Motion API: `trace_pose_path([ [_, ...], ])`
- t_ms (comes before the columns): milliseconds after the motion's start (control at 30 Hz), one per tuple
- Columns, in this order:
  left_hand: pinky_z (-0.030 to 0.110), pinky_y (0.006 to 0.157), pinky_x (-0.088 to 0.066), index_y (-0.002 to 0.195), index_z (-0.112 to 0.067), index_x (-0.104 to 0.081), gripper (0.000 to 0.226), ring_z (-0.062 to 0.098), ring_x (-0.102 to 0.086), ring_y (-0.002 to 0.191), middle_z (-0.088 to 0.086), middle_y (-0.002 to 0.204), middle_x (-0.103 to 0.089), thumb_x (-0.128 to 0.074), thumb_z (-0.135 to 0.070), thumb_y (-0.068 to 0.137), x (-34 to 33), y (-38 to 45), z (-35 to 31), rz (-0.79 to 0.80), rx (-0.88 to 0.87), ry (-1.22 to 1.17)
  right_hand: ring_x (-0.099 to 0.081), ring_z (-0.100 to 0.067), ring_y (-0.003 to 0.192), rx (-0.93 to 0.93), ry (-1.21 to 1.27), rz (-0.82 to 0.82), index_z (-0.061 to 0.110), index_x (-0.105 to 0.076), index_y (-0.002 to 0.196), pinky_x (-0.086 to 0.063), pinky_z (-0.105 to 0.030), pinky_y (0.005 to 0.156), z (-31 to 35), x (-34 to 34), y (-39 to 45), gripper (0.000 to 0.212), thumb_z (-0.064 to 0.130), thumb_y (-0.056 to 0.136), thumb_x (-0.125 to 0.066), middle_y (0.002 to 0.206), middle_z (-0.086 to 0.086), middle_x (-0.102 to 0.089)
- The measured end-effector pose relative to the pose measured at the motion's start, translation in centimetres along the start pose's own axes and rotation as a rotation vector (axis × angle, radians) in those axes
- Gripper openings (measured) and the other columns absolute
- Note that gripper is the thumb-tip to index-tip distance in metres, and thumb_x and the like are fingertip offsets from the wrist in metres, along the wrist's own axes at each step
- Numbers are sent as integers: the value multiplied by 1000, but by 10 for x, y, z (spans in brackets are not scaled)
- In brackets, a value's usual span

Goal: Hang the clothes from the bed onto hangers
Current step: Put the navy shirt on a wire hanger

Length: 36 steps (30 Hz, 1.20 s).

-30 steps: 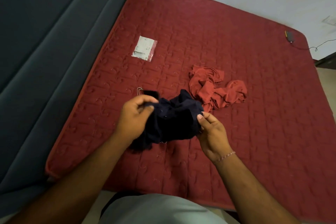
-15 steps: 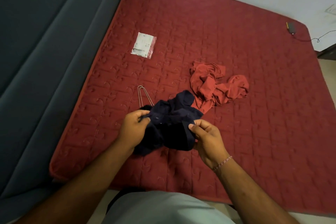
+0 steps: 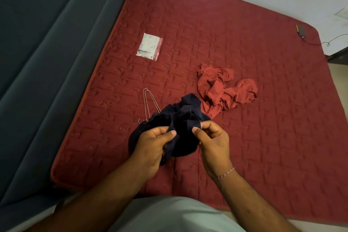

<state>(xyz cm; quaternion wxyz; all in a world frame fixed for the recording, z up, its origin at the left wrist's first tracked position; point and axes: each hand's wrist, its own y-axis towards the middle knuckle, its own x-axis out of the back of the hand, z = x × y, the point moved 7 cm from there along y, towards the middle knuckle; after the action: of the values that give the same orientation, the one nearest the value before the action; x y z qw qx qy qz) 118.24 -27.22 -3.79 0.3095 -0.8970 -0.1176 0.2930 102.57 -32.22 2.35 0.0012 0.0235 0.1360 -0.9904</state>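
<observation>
Navy garment (image 3: pixel 185 120): I have it bunched between both hands, over the near part of the bed, with its far folds resting on the mattress.
Left hand (image 3: pixel 153 146): I see my thumb and fingers curled round a fold of the dark cloth, grasping it.
Right hand (image 3: pixel 211 140): I see it pinching the cloth's edge between thumb and forefinger; a thin thread bracelet (image 3: pixel 224 173) sits on that wrist.
Wire hangers (image 3: pixel 147 102): thin metal ones lie on the mattress just beyond my left hand, their near ends hidden under the navy cloth.
Red garment (image 3: pixel 224 90): crumpled in a heap on the mattress, just beyond and to the right of the navy one, touching or nearly touching it.
Plastic packet (image 3: pixel 150 46): flat on the mattress farther off, toward the left edge.
Bed (image 3: pixel 263 137): red quilted mattress.
Grey sofa (image 3: pixel 47 52): it runs along the mattress's left edge.
Small dark device (image 3: pixel 300 31): at the far right corner, with a cable trailing off the edge.
</observation>
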Motion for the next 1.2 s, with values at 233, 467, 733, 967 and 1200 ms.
trace_pose_path([
  [233, 23, 56, -45, 123, -14, -72, 26, 15, -53, 67, 9, 81, -67, -69, -13, 97, 5, -8, -15, -62, -176, 223, -62, -30, 81, -139, 116, 11, 4, -72, 87, -51, -42, 77, -6, -6, -3, 10, 11, 81, -72, 87, -21, -70],
  [467, 22, 53, -47, 114, -15, -74, 20, 10, -54, 60, 4, 75, -66, -70, -8, 96, -20, -19, -27, -32, -317, 336, -63, -32, 85, -174, 142, 29, -1, -70, 92, -51, -45, 82, -2, -1, -6, 2, 0, 91, -68, 92, -24, -69],
  [733, 14, 52, -43, 91, -15, -69, 14, 1, -52, 54, -2, 68, -58, -79, -6, 88, -50, -31, -16, -60, -329, 415, -64, -20, 72, -191, 172, 29, -1, -68, 93, -53, -34, 68, 4, 30, -7, 1, -1, 92, -67, 85, -18, -68],
  [967, 15, 63, -49, 99, -12, -73, 13, 3, -61, 66, -5, 73, -66, -75, -2, 90, -84, -44, -3, -149, -336, 297, -68, -23, 76, -209, 220, 96, -6, -67, 97, -57, -33, 68, 10, 65, -12, 7, -2, 95, -62, 88, -18, -73],
  [1200, 24, 76, -58, 108, -12, -75, 22, 11, -67, 78, 5, 86, -74, -76, -1, 89, -128, -54, 20, -214, -360, 293, -72, -36, 87, -171, 220, 167, 0, -74, 96, -58, -47, 85, 16, 100, -14, 10, -1, 94, -64, 98, -27, -75],
])
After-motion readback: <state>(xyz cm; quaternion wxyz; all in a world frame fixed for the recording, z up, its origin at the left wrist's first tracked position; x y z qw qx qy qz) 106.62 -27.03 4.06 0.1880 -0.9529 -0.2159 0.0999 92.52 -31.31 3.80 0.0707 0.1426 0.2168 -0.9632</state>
